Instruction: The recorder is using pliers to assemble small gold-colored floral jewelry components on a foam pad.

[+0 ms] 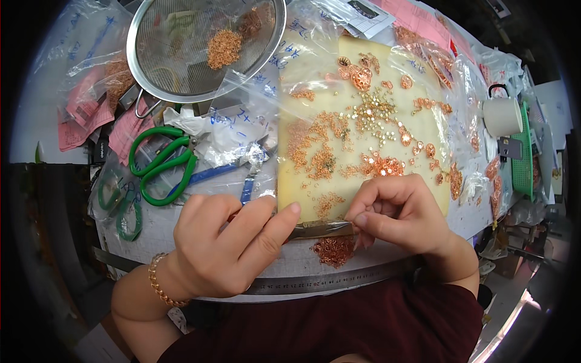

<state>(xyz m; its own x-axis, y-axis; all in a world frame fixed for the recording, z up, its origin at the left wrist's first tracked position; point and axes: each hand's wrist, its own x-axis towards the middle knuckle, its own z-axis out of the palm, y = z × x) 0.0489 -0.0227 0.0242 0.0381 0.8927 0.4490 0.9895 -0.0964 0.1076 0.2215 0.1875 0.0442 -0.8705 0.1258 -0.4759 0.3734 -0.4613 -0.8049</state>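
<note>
My left hand (233, 242) is closed round a pair of pliers (318, 230), mostly hidden by the palm, their slim metal jaws pointing right. At the jaw tips, my right hand (396, 215) pinches thumb against forefinger. Whatever small piece it holds is too hidden to name. Just below the jaws lies a pile of copper-coloured rings (334, 251). Beyond both hands, a pale yellow mat (363, 54) bears loose copper-coloured rings (321, 163), small gold-coloured beads (375, 112) and flower-like copper-coloured pieces (382, 164).
Green-handled scissors (162, 163) and blue-handled tweezers (248, 181) lie left of the mat. A mesh strainer (209, 78) with small copper-coloured bits stands at the back left. A steel ruler (327, 281) runs along the front edge. At right are a white cup (502, 117) and a green basket (521, 160).
</note>
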